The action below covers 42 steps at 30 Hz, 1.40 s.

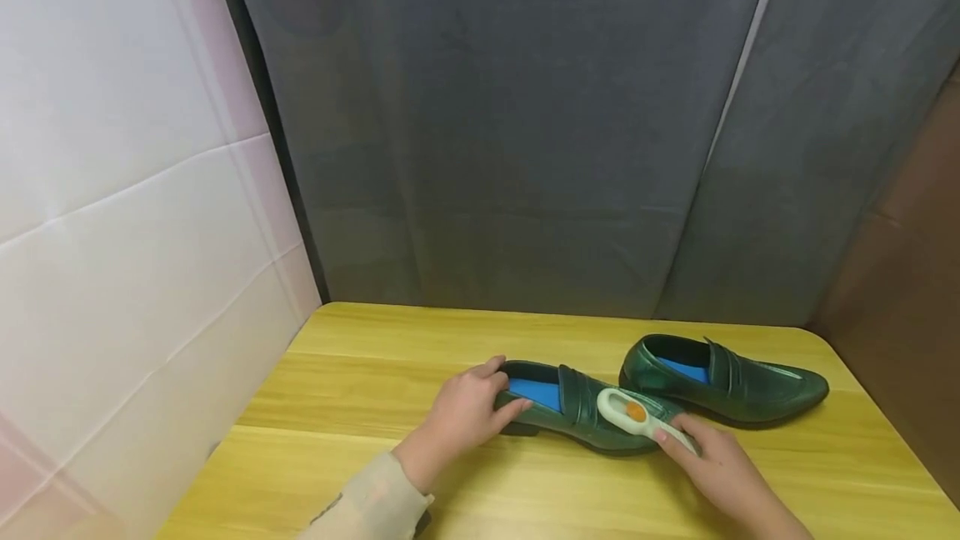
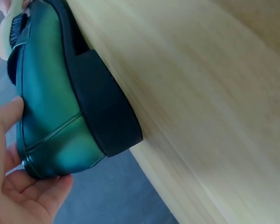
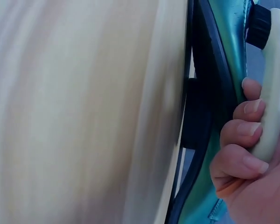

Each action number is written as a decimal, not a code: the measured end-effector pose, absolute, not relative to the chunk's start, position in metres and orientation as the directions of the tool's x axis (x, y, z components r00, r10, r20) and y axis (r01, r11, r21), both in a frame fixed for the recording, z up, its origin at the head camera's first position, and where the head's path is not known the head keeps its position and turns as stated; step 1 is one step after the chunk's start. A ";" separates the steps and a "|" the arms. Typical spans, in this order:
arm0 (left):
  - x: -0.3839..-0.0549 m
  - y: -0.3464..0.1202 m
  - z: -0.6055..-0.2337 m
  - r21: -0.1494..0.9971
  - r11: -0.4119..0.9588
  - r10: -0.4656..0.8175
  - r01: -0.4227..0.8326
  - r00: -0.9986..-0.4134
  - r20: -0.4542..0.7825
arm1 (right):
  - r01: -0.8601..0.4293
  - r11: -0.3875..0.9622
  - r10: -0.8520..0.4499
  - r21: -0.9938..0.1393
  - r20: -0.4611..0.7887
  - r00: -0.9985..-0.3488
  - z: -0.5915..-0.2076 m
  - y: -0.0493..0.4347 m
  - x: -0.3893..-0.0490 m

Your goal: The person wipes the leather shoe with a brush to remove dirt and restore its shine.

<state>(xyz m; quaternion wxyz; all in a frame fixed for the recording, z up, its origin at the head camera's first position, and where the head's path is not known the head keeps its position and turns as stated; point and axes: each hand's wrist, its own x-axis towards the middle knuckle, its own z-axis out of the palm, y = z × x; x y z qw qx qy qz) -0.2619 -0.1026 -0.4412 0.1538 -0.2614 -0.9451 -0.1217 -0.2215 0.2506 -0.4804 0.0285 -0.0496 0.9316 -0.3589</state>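
A dark green loafer with a blue insole lies on the wooden table, its toe pointing right. My left hand grips its heel end, thumb on the near side and fingers round the back; the left wrist view shows the black heel block close up. In my right hand is a pale, white-green shoe brush with an orange spot, fingers curled round its handle. The brush head is over the loafer's upper, near the strap. Dark bristles face the green leather in the right wrist view.
A second green loafer stands behind and to the right, toe pointing right. The yellow wooden table ends at a dark grey curtain at the back. A white panel is on the left, a brown one on the right.
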 end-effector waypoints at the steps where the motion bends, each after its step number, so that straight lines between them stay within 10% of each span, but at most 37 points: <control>1: -0.262 -0.103 -0.440 0.149 0.831 0.463 0.535 -0.816 0.347 | -0.075 0.733 -0.112 -0.676 -0.012 -0.994 -0.481 0.251 -0.222; 24: -0.259 -0.105 -0.438 0.150 0.833 0.487 0.533 -0.833 0.262 | -0.295 0.753 -0.267 -0.588 0.136 -0.954 -0.456 0.204 -0.233; 42: -0.258 -0.106 -0.438 0.180 0.818 0.494 0.546 -0.828 0.266 | -0.295 0.814 -0.237 -0.501 0.177 -0.955 -0.467 0.256 -0.227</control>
